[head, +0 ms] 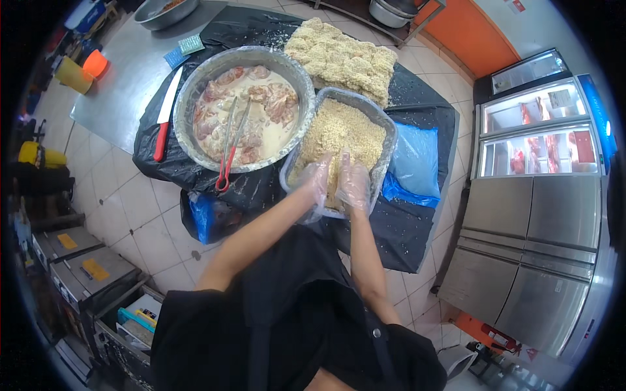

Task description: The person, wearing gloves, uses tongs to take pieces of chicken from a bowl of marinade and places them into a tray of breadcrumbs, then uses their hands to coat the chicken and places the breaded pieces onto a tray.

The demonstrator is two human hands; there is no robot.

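My left hand (315, 180) and my right hand (354, 183), both in clear plastic gloves, rest side by side on pale crumbs (342, 122) in a grey plastic tub (389, 124). Their fingers point away from me, some partly sunk in the crumbs. Whether anything lies under or between them is hidden. Left of the tub stands a large round metal basin (183, 122) of raw meat pieces (279, 105) in a milky liquid. Red-handled tongs (227, 161) lean over its near rim. Behind the tub, crumb-coated pieces (342, 56) are packed in a thick block.
A red-handled knife (167, 115) lies left of the basin on black plastic sheeting (415, 234). A blue plastic bag (415, 159) sits right of the tub. An orange cup (95, 63) and a metal bowl (164, 12) are farther left. Steel refrigerators (528, 234) line the right side.
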